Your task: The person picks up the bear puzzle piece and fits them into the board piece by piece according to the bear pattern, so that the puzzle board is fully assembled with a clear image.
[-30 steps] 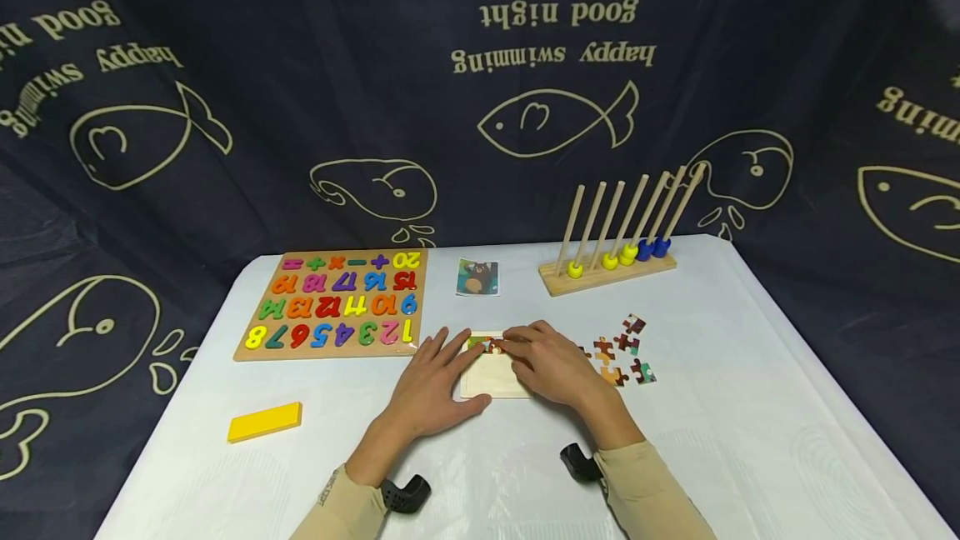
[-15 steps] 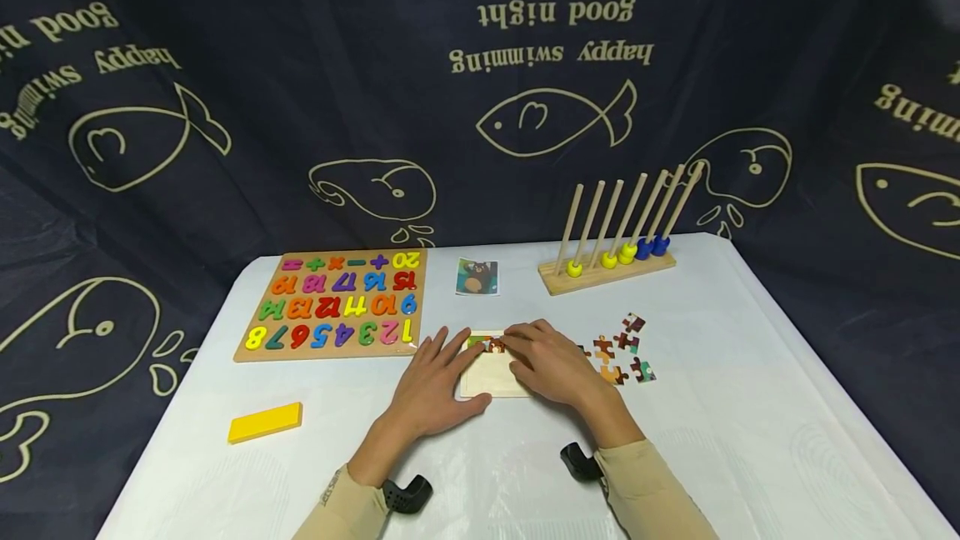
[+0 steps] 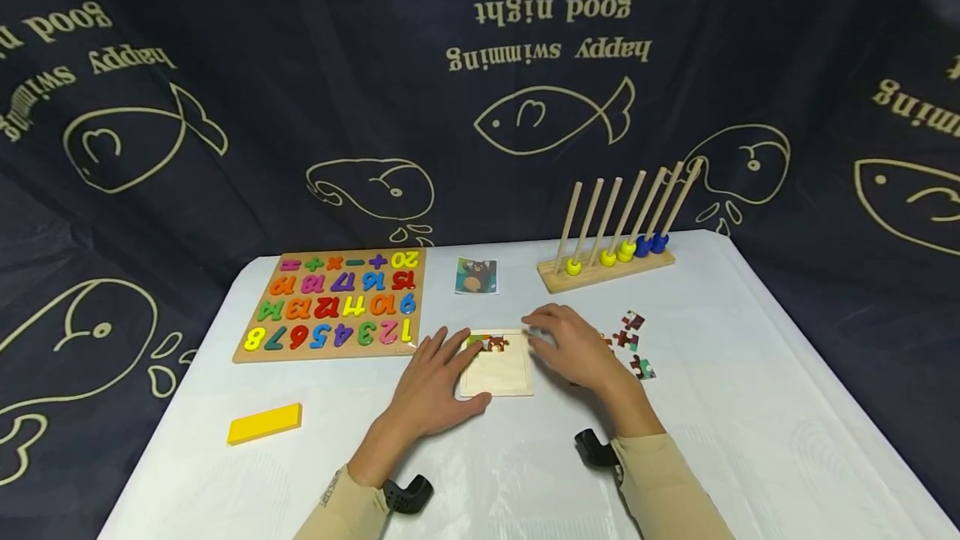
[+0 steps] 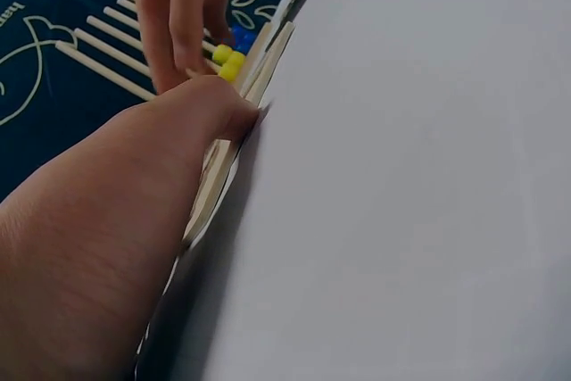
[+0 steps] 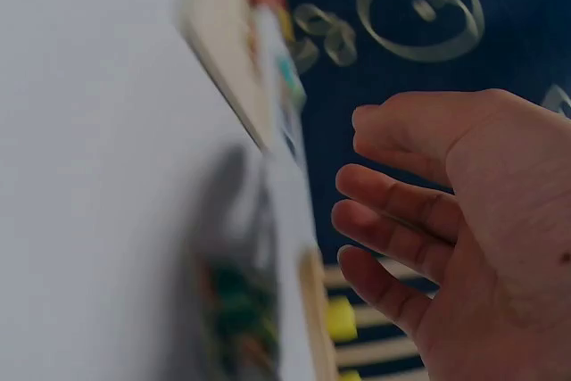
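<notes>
My left hand rests along the left side of a shallow wooden puzzle tray, fingers extended and spread. Its thumb lies at the tray's near edge in the left wrist view. A few joined jigsaw pieces, brown and green, sit in the tray's far left corner, partly under the left fingertips. Raised just off the tray's right side, my right hand holds nothing; the right wrist view shows its relaxed, parted fingers. Loose jigsaw pieces lie right of that hand, some hidden by it.
A number board lies at the back left, with a yellow block nearer me. A bear picture card lies beyond the tray. At the back right stands a wooden peg rack with yellow and blue beads.
My right hand has left the pieces in the tray and moved right, uncovering the tray's right side and covering some loose pieces. The left hand has stayed put.
</notes>
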Available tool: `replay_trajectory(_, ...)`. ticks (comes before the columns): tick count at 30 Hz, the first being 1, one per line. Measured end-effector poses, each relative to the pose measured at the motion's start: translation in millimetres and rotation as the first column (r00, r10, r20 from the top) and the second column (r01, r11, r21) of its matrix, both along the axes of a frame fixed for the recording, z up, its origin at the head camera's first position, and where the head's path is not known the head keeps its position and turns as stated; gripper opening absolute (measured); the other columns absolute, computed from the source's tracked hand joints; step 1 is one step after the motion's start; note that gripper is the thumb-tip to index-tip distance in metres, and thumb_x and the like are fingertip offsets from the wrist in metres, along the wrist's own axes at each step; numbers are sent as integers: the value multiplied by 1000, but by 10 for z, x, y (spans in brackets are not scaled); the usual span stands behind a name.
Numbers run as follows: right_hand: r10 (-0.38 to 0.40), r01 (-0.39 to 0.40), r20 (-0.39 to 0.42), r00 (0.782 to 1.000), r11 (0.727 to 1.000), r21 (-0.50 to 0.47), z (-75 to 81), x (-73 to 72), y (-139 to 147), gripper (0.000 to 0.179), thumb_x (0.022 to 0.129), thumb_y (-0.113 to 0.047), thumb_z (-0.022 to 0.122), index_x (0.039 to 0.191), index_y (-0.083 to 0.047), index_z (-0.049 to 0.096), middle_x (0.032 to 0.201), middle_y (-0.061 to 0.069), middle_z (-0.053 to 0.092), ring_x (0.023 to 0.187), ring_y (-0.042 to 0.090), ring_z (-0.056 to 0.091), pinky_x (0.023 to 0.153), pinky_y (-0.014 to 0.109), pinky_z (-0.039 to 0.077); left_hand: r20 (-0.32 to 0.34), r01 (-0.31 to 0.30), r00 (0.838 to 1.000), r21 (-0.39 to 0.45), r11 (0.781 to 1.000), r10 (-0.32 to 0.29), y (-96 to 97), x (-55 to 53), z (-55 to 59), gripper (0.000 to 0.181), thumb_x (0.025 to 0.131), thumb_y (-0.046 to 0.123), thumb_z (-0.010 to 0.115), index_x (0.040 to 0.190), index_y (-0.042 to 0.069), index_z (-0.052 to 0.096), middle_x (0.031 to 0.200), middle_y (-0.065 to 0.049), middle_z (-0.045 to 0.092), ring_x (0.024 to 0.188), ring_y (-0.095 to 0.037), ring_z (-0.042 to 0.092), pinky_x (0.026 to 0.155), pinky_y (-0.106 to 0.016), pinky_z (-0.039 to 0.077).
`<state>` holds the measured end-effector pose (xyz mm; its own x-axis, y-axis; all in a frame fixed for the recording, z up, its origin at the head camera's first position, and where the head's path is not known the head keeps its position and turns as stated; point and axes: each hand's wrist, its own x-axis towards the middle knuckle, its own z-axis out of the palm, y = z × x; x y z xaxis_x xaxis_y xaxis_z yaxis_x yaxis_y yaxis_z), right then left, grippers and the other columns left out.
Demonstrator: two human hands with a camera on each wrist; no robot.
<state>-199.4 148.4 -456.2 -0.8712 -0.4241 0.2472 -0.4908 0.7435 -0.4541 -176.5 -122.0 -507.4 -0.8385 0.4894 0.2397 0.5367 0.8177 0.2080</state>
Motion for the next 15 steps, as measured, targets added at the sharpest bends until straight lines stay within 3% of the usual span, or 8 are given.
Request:
replay_trajectory(4,-124,126,31,992,990,-58,91,-35,349,30,94,-18,62,122,-10,66,120,5,60,114,28,53,95,49,44,6,-2,1000,15,1000,2,2,8,-2,80,80,73,51,145,26,45,152,-2,34,141,-33,22,114,-48,17)
replay_trajectory(8,-238,239,25,971,969,-67,74,-55,676,29,94,-7,56,121,-6,66,124,11,58,117,34,48,97,54,39,40,-12,999,5,1000,12,-5,14,-10,80,81,73,49,147,27,42,156,-4,26,143,-31,16,115,-46,12)
replay_trajectory(15,-260,259,81,962,966,13,-78,-84,1085,43,89,9,43,127,1,60,138,18,49,127,43,38,105,58,28,41,-10,999,2,1000,10,-16,3,-17,80,81,74,48,147,28,42,156,-4,27,143,-32,17,115,-47,14)
